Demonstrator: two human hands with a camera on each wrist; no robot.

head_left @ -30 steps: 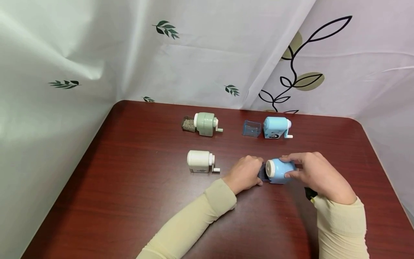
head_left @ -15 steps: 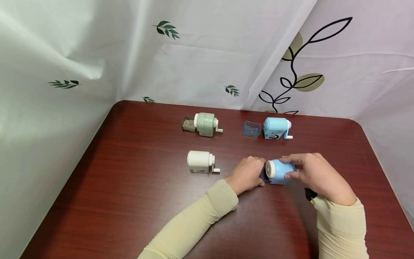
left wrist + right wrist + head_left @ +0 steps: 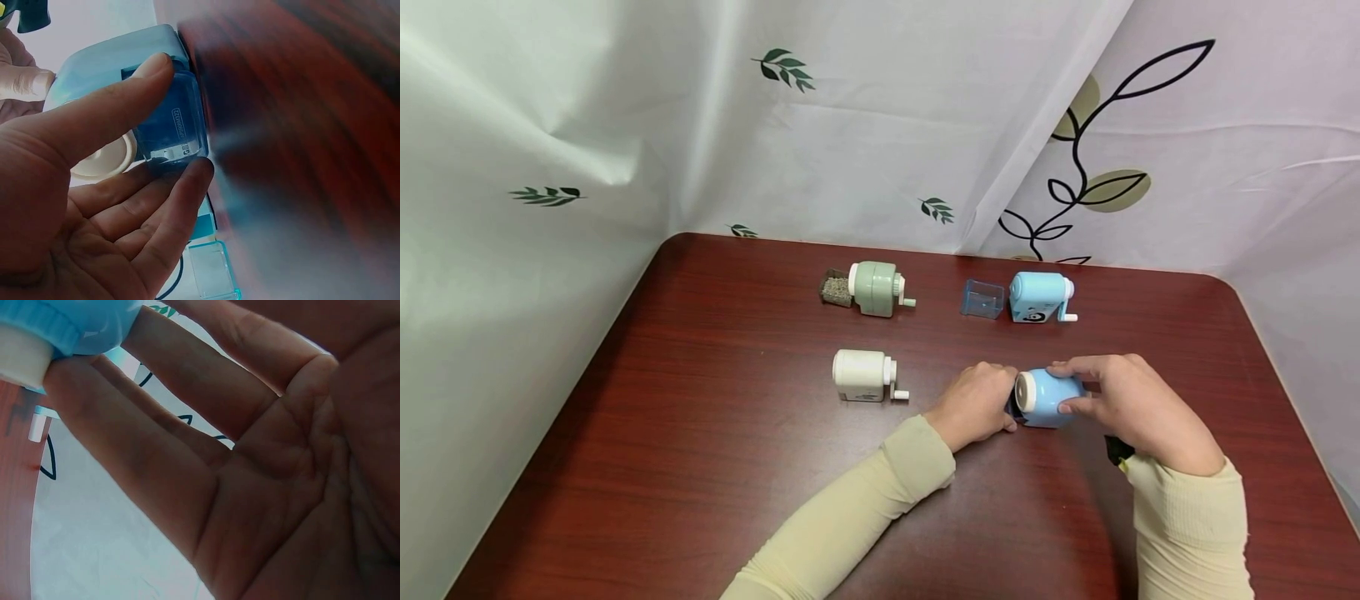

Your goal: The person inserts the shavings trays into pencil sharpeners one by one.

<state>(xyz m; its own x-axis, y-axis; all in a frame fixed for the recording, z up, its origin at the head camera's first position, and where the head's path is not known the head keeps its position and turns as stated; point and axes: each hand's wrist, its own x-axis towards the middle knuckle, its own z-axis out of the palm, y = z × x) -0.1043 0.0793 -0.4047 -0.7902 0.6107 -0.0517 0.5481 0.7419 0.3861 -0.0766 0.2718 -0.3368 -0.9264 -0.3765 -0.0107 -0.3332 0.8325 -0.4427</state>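
Observation:
My right hand (image 3: 1123, 404) grips a blue crank pencil sharpener (image 3: 1054, 398) from its right side, thumb in front and fingers behind. The sharpener stands on the table with its round cream-coloured end toward the left. In the left wrist view, my left hand (image 3: 81, 237) pinches a see-through dark blue shavings drawer (image 3: 172, 125) between thumb and fingers. Most of that drawer sits inside the lower opening of the sharpener body (image 3: 125, 53). From the head view, the left hand covers nearly all of the drawer. In the right wrist view, fingertips touch the sharpener's blue body (image 3: 106, 328).
Behind the hands stand a light blue sharpener (image 3: 1036, 297) with a panda picture and a clear blue drawer (image 3: 982, 299). A green sharpener (image 3: 874, 288) stands farther left beside a drawer of shavings (image 3: 836, 289). To the left is a white sharpener (image 3: 859, 375).
My left hand has moved slightly right, pushing the dark blue drawer deeper into the sharpener. The right hand and sharpener have stayed in place.

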